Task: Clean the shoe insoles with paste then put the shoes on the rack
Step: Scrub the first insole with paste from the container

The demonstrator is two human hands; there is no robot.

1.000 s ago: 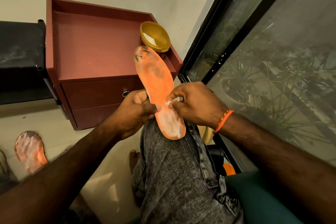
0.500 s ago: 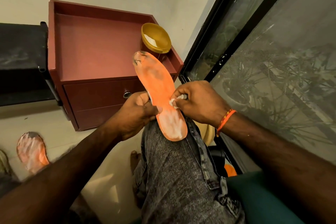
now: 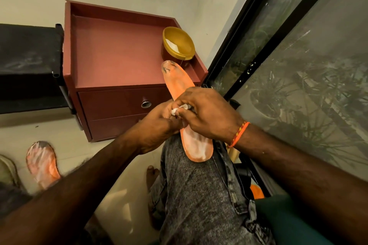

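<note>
While the left hand [image 3: 157, 125] grips the insole [image 3: 197, 145], the right hand [image 3: 209, 113] pinches a white wad [image 3: 176, 110].

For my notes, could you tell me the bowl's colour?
The bowl is mustard yellow, seen in the head view.

Orange insole [image 3: 196, 146] (heel smeared white) lies on the knee.

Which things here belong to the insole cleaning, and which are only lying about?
Belong to the job:
- orange insole on the knee, held by the left hand
- white wad pinched in the right hand
- yellow bowl with white paste
- second insole on the floor

Lying about:
- red cabinet
- black stand
- window
</note>
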